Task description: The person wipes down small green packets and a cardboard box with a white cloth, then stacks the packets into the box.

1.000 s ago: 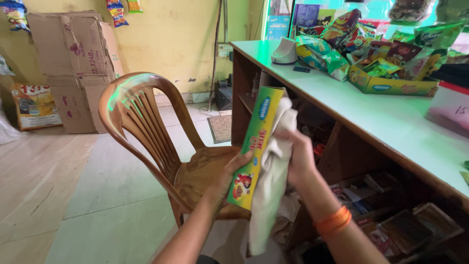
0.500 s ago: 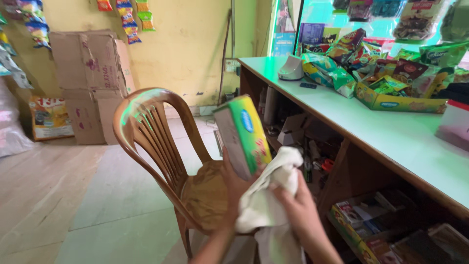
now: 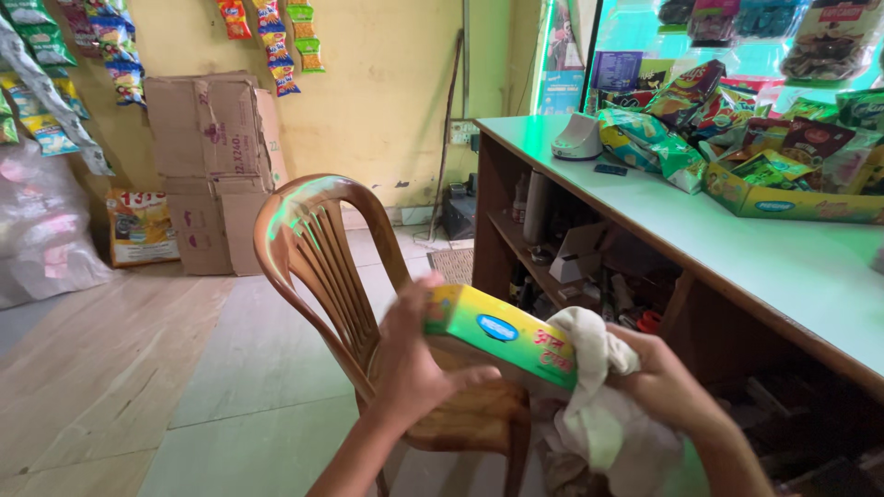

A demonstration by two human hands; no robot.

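Behind the hands stands a brown chair (image 3: 322,248); a counter (image 3: 737,267) runs off to the right. Left hand (image 3: 410,368) clasps the near end of a yellow-green box (image 3: 502,333), held level. Right hand (image 3: 668,382) bunches a white cloth (image 3: 594,396) against its far end. Best wiped with the box held steady.

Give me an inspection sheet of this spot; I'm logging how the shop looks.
Surface: pale green counter, right.
Job's things: yellow-green box, lying flat; white cloth against its right end.
Clutter: snack packets and a yellow tray on the counter; odds on shelves below.
Hands: left hand grips the box; right hand holds the cloth.
Cables: nothing seen clearly.
Surroundings: brown plastic chair, cardboard boxes, hanging packets, yellow wall.
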